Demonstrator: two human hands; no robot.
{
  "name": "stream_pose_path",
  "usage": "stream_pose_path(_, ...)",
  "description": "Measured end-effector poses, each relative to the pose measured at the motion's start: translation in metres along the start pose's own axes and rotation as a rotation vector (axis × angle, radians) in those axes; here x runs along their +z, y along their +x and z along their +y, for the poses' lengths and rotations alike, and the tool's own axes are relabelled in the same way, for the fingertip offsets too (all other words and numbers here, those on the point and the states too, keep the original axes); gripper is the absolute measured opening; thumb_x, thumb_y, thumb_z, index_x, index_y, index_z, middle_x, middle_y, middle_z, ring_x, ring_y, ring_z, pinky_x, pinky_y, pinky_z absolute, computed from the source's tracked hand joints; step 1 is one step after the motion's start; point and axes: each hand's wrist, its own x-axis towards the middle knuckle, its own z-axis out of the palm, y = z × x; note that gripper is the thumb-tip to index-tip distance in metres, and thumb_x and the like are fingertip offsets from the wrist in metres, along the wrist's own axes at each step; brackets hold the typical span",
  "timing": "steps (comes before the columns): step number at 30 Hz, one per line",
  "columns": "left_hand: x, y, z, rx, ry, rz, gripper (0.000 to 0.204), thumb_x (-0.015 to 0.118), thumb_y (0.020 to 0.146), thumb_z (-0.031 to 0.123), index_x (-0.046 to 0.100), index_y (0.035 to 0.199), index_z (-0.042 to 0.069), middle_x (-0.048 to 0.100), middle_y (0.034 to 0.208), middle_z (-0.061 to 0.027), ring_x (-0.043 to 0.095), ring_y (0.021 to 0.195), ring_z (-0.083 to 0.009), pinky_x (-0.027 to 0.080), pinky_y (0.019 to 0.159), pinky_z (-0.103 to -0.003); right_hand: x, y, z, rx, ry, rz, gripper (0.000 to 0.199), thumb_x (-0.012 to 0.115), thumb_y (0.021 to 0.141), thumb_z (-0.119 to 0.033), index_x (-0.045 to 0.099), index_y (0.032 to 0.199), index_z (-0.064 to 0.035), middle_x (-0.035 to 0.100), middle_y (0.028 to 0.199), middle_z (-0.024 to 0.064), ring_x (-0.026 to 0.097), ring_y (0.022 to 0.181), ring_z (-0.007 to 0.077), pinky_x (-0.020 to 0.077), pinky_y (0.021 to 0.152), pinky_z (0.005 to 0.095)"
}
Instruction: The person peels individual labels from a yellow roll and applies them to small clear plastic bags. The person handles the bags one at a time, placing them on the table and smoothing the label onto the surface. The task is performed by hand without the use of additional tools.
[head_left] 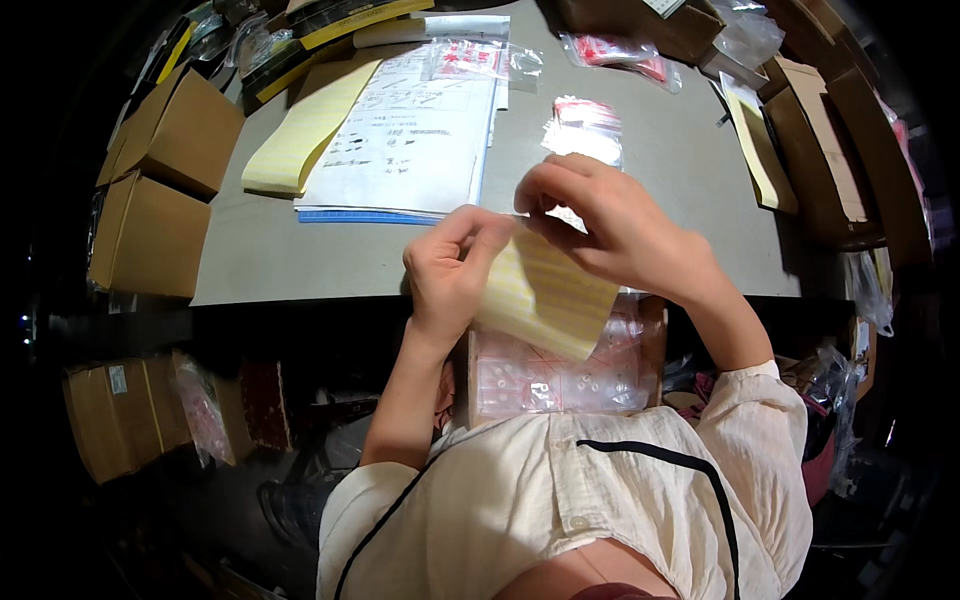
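Observation:
A pale yellow striped sheet (pixel 550 295) is held up in front of me, just past the table's near edge. My left hand (pixel 450 265) is closed, pinching the sheet's upper left corner between thumb and fingers. Over the sheet's upper edge, my right hand (pixel 615 225) is bent with its fingers and thumb drawn together near the left thumb. Whatever those right fingertips pinch is too small to tell. Below the sheet, a box (pixel 655 345) holds clear plastic bags (pixel 560 385) with small pale pieces in them. Beyond my right hand lies a pile of small white-and-red packets (pixel 585 130).
Handwritten papers (pixel 400 150) lie on a blue board (pixel 370 216) at the left, beside a folded yellow strip (pixel 280 165). Cardboard boxes (pixel 150 235) border the table's left side. More cartons (pixel 815 140) and a yellow strip (pixel 760 150) stand right. Red-printed bags (pixel 620 58) lie at the back.

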Motion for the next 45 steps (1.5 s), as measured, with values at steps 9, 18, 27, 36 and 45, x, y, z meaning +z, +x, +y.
stream_pose_path(9, -0.002, 0.004, -0.011, 0.027, 0.179, 0.03, 0.027, 0.069, 0.102, 0.022, 0.069, 0.089, -0.002, 0.05, 0.06, -0.0051, 0.042, 0.059, -0.0058, 0.037, 0.053, -0.029, 0.027, -0.013, -0.003, -0.197, -0.371, 0.203, 0.021, 0.07, 0.081, -0.004, 0.062, 0.1, -0.0037, 0.059, 0.09, 0.0101, 0.059, 0.084, 0.0304, 0.051, 0.075, 0.0402)
stream_pose_path(18, 0.0, 0.007, -0.005, -0.071, 0.179, 0.04, 0.027, 0.069, 0.104, 0.021, 0.069, 0.09, -0.002, 0.055, 0.067, 0.0067, 0.042, 0.063, -0.0009, 0.033, 0.055, -0.022, 0.005, -0.013, 0.018, -0.093, 0.073, 0.149, 0.019, 0.075, 0.083, -0.01, 0.065, 0.098, -0.0025, 0.064, 0.087, 0.0085, 0.063, 0.079, 0.0225, 0.0525, 0.071, 0.0358)
stream_pose_path(27, 0.006, 0.009, 0.001, -0.059, 0.11, 0.047, 0.026, 0.068, 0.104, 0.02, 0.069, 0.09, -0.002, 0.057, 0.068, 0.0069, 0.043, 0.062, -0.0004, 0.034, 0.055, -0.021, -0.044, -0.008, 0.147, 0.419, -0.14, 0.01, 0.025, 0.073, 0.096, -0.023, 0.067, 0.099, 0.0012, 0.062, 0.079, 0.0041, 0.057, 0.074, 0.009, 0.0466, 0.067, 0.0272)
stream_pose_path(36, 0.002, 0.004, -0.007, -0.065, -0.006, 0.095, 0.018, 0.07, 0.1, 0.014, 0.072, 0.093, -0.002, 0.058, 0.063, 0.0037, 0.047, 0.061, -0.002, 0.039, 0.057, -0.023, -0.068, -0.051, 0.087, 0.917, -0.137, -0.252, 0.053, 0.086, 0.085, -0.051, 0.073, 0.089, 0.0007, 0.064, 0.069, 0.003, 0.059, 0.054, 0.0115, 0.0469, 0.049, 0.0283)
stream_pose_path(45, 0.0, 0.005, -0.009, -0.006, -0.172, 0.12, 0.023, 0.065, 0.106, 0.017, 0.066, 0.093, -0.001, 0.058, 0.073, 0.0066, 0.046, 0.066, -0.0002, 0.037, 0.06, -0.018, -0.058, -0.043, 0.116, 0.437, 0.257, 0.065, 0.015, 0.073, 0.095, -0.012, 0.062, 0.102, -0.0033, 0.062, 0.09, -0.0016, 0.057, 0.084, 0.0065, 0.0466, 0.075, 0.0251)
